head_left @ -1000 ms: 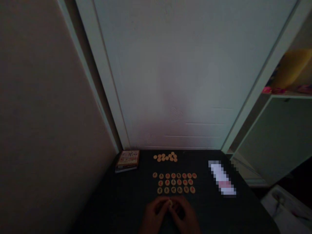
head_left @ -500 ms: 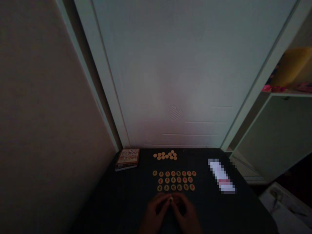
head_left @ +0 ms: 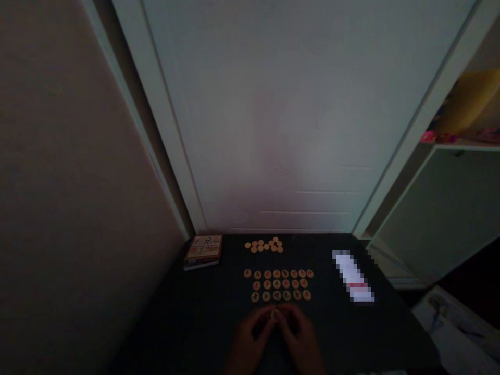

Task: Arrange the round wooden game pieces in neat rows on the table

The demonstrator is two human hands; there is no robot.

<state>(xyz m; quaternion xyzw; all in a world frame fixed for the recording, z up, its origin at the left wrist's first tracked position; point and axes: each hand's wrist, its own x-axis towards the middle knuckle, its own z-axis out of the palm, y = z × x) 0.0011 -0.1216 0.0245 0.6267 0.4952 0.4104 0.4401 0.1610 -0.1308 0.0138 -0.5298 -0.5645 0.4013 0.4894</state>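
The scene is dim. My left hand (head_left: pixel 250 338) and my right hand (head_left: pixel 300 336) meet at the near edge of a dark table (head_left: pixel 187 323), fingertips pinched together on one small round wooden disc (head_left: pixel 274 314). Just beyond them lie three rows of round wooden game discs (head_left: pixel 279 284) with red and dark marks. A loose heap of plain-side discs (head_left: pixel 264 245) sits farther back by the wall.
A small flat box (head_left: pixel 203 250) lies at the table's back left corner. A blurred-out white oblong item (head_left: pixel 352 276) lies on the right. A pale door panel (head_left: pixel 273 130) rises behind, a brown wall on the left, and shelves (head_left: pixel 461 140) on the right.
Both hands have crept slightly forward toward the rows, still pinching the disc. The camera has tilted a little, so everything sits higher in the picture.
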